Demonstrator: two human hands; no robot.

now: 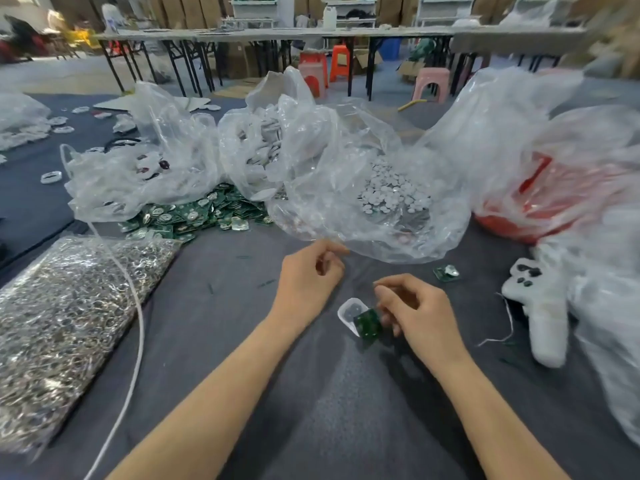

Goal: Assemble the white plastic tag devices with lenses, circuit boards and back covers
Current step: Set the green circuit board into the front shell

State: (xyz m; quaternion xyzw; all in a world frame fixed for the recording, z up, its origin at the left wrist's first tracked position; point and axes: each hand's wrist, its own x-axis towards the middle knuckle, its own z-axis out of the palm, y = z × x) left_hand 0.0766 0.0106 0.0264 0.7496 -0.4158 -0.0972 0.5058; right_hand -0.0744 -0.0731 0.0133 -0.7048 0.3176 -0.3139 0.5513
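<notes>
Our right hand (420,317) closes its grip on a green circuit board (369,323), pinching it by one edge against a white plastic shell (349,310) low over the middle of the grey tabletop (311,393); whether the shell is held too or rests there we cannot tell. Our left hand (308,277) is curled, thumb meeting forefinger at the rim of a clear bag (443,233) of small round discs — whether that grip holds anything we cannot tell. We judge board and shell light, stiff and small — best taken by the edges, as the smooth shell could slip. No writing or brand is legible.
</notes>
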